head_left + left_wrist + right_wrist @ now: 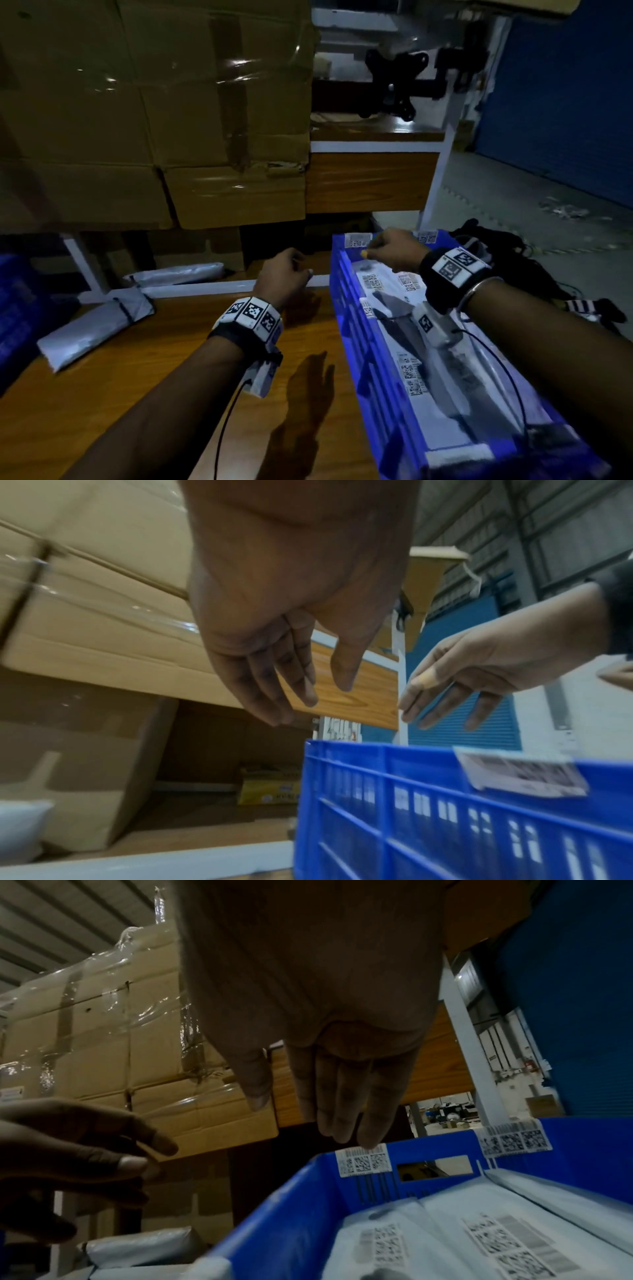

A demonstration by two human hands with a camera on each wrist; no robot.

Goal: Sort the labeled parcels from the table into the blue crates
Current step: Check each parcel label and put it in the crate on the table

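A blue crate stands on the right side of the wooden table, filled with grey-white labeled parcels. My right hand hovers over the crate's far end with fingers loosely extended and holds nothing; its fingertips hang just above a barcode sticker on the rim. My left hand floats left of the crate near the table's far edge, fingers relaxed and empty. Two grey parcels lie on the table at the left, and a third lies beyond them.
Stacked, taped cardboard boxes tower behind the table. A second wooden desk with a black monitor arm stands at the back right. Dark clothing and cables lie on the floor right of the crate. Another blue crate shows at the far left.
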